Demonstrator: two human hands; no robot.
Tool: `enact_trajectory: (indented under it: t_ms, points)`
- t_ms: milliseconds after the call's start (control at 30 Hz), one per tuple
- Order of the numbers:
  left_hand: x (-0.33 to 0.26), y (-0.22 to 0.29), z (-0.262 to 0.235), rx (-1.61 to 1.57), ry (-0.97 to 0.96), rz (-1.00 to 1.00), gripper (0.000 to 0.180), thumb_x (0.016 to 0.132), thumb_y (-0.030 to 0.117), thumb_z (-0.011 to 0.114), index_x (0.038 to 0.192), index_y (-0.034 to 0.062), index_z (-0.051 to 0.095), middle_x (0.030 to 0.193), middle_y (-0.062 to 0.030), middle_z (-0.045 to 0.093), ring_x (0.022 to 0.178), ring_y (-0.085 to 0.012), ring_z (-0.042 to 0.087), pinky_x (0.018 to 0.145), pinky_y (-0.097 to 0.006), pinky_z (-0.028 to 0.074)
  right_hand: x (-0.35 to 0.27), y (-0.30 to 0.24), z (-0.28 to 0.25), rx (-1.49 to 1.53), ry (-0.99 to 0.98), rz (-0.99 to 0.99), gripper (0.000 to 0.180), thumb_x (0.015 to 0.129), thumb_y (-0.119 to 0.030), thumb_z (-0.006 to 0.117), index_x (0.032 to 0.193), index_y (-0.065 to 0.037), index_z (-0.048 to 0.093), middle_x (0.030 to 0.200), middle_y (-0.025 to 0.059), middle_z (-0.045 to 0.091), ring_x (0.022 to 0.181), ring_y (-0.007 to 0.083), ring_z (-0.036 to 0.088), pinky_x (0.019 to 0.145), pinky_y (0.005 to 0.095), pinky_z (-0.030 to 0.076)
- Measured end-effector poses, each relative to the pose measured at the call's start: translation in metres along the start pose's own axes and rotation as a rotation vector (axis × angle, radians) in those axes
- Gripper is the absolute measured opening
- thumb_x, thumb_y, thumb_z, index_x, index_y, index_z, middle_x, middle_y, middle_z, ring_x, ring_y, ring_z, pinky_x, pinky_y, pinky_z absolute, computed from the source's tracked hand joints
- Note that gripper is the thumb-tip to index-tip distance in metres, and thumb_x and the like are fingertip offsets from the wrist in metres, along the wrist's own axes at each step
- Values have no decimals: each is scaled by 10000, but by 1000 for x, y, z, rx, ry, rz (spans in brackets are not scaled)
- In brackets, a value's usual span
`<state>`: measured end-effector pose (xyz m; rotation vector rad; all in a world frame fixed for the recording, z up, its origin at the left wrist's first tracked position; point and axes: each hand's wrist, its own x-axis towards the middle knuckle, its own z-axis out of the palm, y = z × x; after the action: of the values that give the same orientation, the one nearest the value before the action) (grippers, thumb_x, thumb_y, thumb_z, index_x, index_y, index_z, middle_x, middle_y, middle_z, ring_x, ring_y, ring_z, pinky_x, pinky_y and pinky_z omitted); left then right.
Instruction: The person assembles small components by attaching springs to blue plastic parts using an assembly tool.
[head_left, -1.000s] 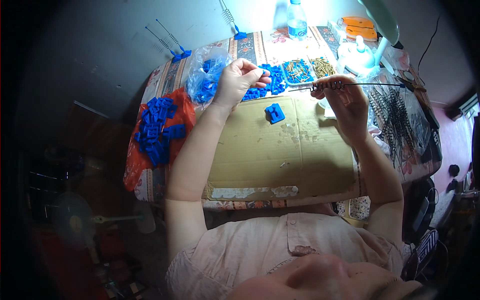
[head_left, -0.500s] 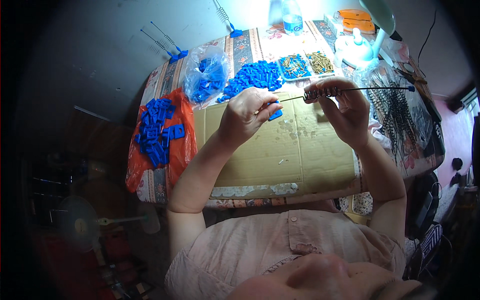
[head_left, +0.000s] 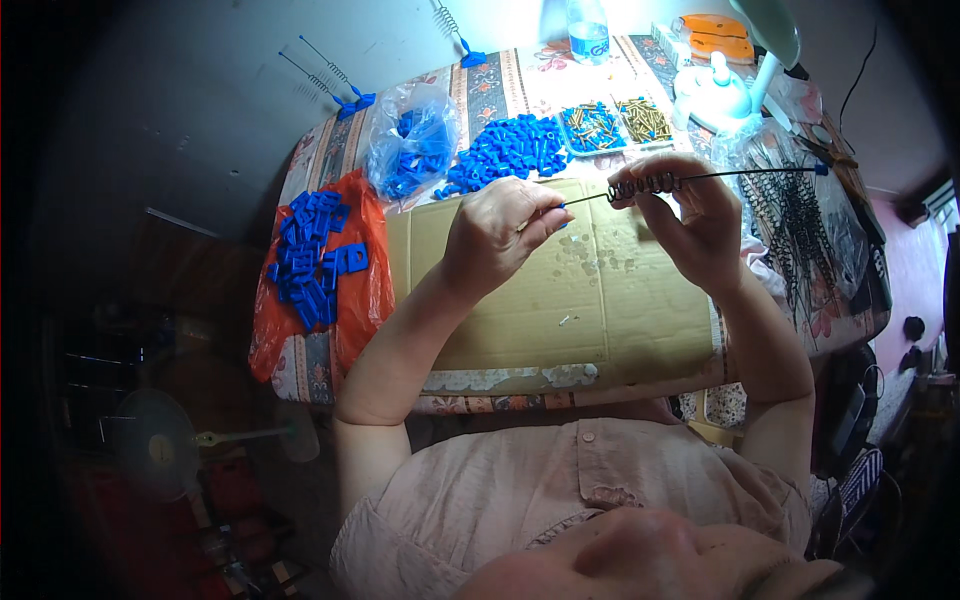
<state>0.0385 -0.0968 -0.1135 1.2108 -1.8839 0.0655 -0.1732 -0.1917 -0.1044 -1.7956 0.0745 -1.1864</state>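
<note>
Between both hands, a thin black wire with a coiled spring section [head_left: 645, 186] runs nearly level above the cardboard sheet [head_left: 520, 320]. A small blue cap [head_left: 821, 170] sits on its right end. My right hand [head_left: 700, 225] is closed around the coil, thumb below and fingers behind. At the wire's left end, my left hand [head_left: 500, 228] pinches a blue plastic piece [head_left: 563, 207], which the fingers mostly hide. How far the wire goes into that piece cannot be seen.
Beyond the cardboard lie a pile of blue parts [head_left: 512, 148], a clear bag [head_left: 410, 155] and a tray of brass pins [head_left: 643, 120]. A red bag [head_left: 368, 300] bears blue clips [head_left: 308, 265]. Black coiled wires [head_left: 790, 215] lie right, near a lamp [head_left: 712, 98]. A bottle [head_left: 588, 42] stands behind.
The blue piece under my left fingers has turned or drawn in, and less of it shows now. My right hand keeps its hold on the coil. The view has shifted slightly.
</note>
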Motion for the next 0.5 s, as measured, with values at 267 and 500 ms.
enact_trajectory:
  t_ms: [267, 500]
  points:
    - [5, 4, -1, 65, 3, 93, 161, 758, 73, 782, 863, 29, 668, 780, -97, 667, 683, -233, 639, 609, -323, 503, -1, 3, -4, -64, -83, 28, 197, 832, 59, 657, 1019, 14, 612, 963, 99, 661, 887, 164, 653, 777, 300, 527]
    - [7, 15, 5, 63, 47, 95, 179, 742, 77, 800, 850, 41, 661, 751, -84, 646, 676, -206, 638, 606, -311, 501, -2, 4, -1, -144, -154, 12, 191, 838, 30, 673, 1020, 7, 619, 949, 86, 661, 876, 148, 650, 770, 291, 520]
